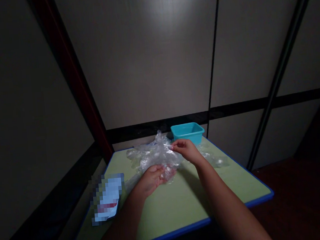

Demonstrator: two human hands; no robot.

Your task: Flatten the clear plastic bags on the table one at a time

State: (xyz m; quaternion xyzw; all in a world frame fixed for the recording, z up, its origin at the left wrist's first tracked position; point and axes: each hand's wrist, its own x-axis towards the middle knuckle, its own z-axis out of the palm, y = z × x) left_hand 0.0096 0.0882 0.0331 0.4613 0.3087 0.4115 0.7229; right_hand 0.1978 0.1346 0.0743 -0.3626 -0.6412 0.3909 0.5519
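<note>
A crumpled clear plastic bag is between my hands above the green table. My left hand is closed around its lower part, and some of the fingers show through the plastic. At the bag's upper right, my right hand pinches a thin white piece with thumb and forefinger; whether that piece belongs to the bag I cannot tell. More clear plastic lies on the table to the right of my right hand.
A turquoise plastic basin stands at the table's back edge. A blurred phone-like flat object lies at the left. The green table has a blue rim, with pale cabinet panels behind it.
</note>
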